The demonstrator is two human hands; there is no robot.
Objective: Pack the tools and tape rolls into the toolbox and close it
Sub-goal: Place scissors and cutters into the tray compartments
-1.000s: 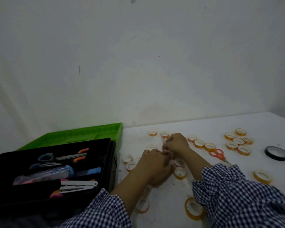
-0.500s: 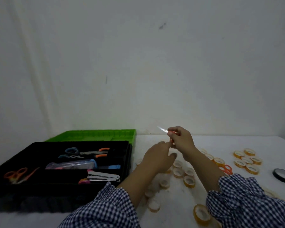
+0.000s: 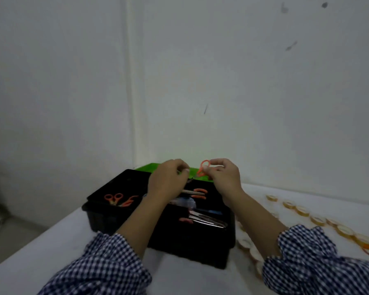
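Toolbox (image 3: 98, 218) stands open on table (image 3: 51, 252), green lid (image 3: 145, 168) at its 12 o'clock. Left hand (image 3: 168, 179) is above the box, fingers curled; what it holds cannot be told. Right hand (image 3: 224, 177) pinches orange-handled scissors (image 3: 200, 169) over the box's far edge. Tape rolls (image 3: 316, 220) lie at the box's 3 o'clock.
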